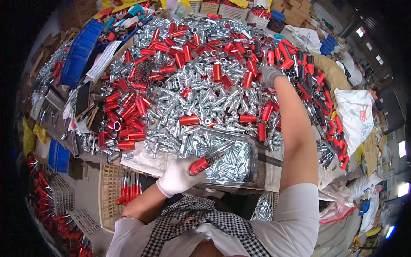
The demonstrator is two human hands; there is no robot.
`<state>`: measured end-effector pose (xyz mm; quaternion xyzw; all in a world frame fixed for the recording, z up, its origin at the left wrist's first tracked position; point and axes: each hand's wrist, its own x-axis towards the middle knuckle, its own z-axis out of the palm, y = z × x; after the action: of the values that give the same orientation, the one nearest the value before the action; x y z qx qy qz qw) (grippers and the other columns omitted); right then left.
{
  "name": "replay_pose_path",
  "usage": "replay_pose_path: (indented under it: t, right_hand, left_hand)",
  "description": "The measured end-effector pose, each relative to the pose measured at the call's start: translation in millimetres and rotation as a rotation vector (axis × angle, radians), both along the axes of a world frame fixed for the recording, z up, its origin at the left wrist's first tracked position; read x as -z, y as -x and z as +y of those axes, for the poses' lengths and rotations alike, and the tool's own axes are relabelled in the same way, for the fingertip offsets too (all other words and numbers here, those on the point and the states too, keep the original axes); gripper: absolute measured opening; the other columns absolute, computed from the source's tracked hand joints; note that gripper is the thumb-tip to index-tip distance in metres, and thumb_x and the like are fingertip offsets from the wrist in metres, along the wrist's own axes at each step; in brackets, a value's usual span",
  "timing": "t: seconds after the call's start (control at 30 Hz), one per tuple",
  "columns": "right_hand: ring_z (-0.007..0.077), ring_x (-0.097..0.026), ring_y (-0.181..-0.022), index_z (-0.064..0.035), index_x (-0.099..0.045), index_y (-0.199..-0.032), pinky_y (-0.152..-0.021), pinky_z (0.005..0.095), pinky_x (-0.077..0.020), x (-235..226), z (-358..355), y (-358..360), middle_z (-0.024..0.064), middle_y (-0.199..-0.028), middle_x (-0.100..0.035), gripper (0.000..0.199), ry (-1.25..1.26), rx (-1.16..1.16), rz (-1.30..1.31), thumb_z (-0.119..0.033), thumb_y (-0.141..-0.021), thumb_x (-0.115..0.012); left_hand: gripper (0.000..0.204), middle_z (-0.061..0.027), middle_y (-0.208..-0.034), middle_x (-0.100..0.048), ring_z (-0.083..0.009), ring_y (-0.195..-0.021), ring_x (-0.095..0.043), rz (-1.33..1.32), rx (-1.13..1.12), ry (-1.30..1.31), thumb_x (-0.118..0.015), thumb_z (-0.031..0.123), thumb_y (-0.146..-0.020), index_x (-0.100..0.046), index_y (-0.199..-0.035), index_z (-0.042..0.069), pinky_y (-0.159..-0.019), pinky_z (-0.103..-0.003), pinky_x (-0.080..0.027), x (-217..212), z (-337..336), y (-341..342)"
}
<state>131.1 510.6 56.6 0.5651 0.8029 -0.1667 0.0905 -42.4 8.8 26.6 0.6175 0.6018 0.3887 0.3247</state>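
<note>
My left hand (176,174), in a white glove, is closed around a red-handled tool (199,165) with a bare metal shaft that points up and to the right. That shaft passes over a clear plastic tray (253,165) of small silver pins (233,162). Farther off, my right hand (270,77) wears a grey glove and reaches to the right side of the heap, among red sleeves (248,79) and silver fittings (201,98). Its fingertips are lost among the parts, so what they touch is hidden.
Red-and-black handles (310,68) pile along the right edge of the table. A blue bin (81,53) tilts at the far left. Below the table edge, a beige crate (110,188) stands near red-handled tools (128,188). A white sack (353,113) leans at the right.
</note>
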Motion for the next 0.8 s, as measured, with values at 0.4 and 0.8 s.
replay_pose_path:
  t: [0.4,0.8]
  right_hand:
    - [0.036,-0.06,-0.114,-0.0021,-0.044,-0.14,-0.099,0.0393,-0.0474,-34,-104,-38,0.0231,-0.126,-0.061,0.096,-0.146,-0.288,0.173,-0.036,-0.059,-0.083]
    - [0.0135,-0.06,-0.087,-0.0009,-0.052,-0.126,-0.074,0.0301,-0.0526,-58,-267,-131,0.0069,-0.104,-0.059,0.055,0.319,-0.098,1.6,-0.024,-0.08,-0.073]
  left_hand:
    - [0.018,-0.009,-0.062,-0.056,-0.0161,-0.055,-0.054,0.016,-0.049,-0.085,-0.073,0.014,-0.074,-0.061,-0.077,0.001,-0.054,-0.033,-0.045,2,-11,-4]
    - [0.025,-0.0092,-0.069,-0.057,-0.0181,-0.062,-0.054,0.007,-0.051,-0.076,-0.077,0.015,-0.076,-0.063,-0.09,-0.001,-0.061,-0.034,-0.045,-2,-23,-3]
